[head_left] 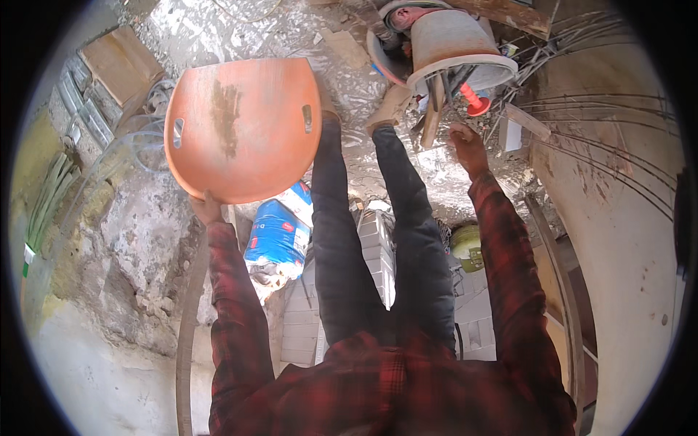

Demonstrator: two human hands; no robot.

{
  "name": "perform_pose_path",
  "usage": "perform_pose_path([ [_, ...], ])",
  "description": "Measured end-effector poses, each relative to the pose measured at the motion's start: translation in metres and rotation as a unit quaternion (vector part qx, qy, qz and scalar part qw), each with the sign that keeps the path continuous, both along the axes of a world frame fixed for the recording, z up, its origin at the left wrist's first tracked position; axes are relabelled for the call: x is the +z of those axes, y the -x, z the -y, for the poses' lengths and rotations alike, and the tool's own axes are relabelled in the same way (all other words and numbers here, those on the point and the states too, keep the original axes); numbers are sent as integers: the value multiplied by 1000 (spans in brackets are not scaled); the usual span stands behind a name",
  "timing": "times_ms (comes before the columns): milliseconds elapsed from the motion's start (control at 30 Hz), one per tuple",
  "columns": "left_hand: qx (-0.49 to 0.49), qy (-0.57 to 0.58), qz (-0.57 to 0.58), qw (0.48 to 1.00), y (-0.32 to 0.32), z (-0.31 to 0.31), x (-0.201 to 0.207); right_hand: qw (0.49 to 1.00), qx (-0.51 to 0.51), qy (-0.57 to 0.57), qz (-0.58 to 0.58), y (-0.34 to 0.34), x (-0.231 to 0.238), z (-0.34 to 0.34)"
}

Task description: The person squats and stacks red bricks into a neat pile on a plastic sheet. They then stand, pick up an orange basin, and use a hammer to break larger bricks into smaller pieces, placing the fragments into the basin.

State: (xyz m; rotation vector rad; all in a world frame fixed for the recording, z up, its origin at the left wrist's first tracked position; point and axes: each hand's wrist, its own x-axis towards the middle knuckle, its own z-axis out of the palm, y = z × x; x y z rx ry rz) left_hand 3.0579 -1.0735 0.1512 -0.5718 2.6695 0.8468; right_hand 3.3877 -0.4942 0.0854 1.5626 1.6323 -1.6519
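Note:
My left hand (209,208) is closed on the near rim of a large orange plastic tray (269,138). The tray is shallow, with a rounded near end, a straighter far edge and a cut-out handle slot on either side. A brownish smear marks its middle. To the right, my right hand (469,151) is loosely curled, with nothing visible in it. Just beyond that hand lies a tool with a red flanged grip (474,99). It lies by the rim of a dirty pale bucket (454,40), where a wooden piece (434,109) also sticks out.
A blue-and-white bag (276,236) stands below the tray, left of my legs. Thin metal rods (611,163) reach in along the right wall. A brown board (121,64) and clear hose (145,134) lie at the left. Tiled steps (298,320) and a green container (467,247) are near my legs.

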Motion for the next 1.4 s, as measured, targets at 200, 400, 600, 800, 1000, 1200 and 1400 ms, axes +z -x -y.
perform_pose_path([
  [200,9,123,5,992,-25,108,33,988,134,-8,76,-46,6,0],
  [400,-1,301,44,953,-36,130,71,992,90,67,57,-26,7,14],
  [600,-93,356,158,916,-16,151,80,991,100,90,-4,19,11,28],
  [800,-98,398,256,875,5,173,74,983,165,71,30,33,18,38],
  [1000,-175,364,141,904,-7,98,112,987,108,105,48,12,10,47],
  [1200,-118,221,59,966,23,7,121,984,110,139,5,40,8,87],
  [1400,-94,53,-1,994,-26,-38,-83,981,33,188,14,98,36,122],
])
